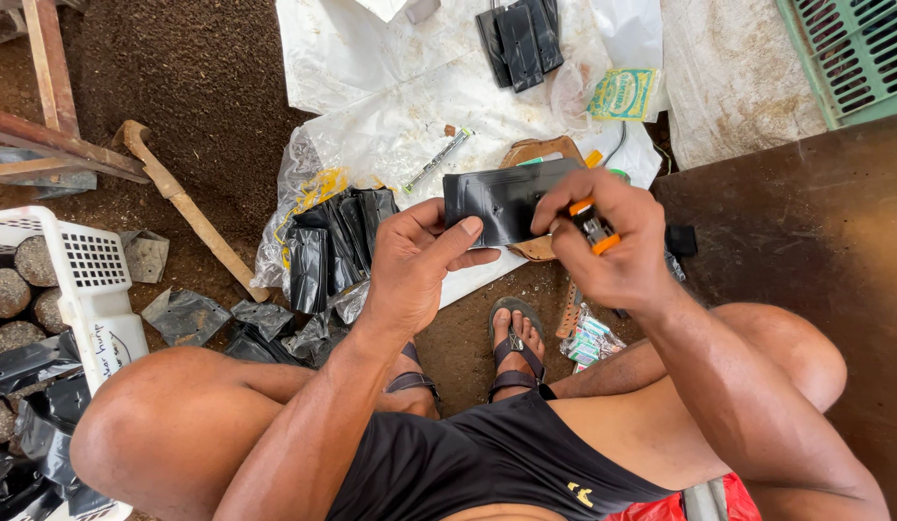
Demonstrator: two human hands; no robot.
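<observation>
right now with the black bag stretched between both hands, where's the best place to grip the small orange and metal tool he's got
Probably by its orange body, from the right side. The small orange and metal tool lies tilted in the right hand, pinched between thumb and fingers, its metal end toward the black plastic bag. The left hand holds the bag's lower left edge, so that side is taken.

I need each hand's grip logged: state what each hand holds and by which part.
Left hand pinches the flat black plastic bag at its lower left edge. Right hand grips the bag's right end, with a small orange-and-black tool in its fingers.
</observation>
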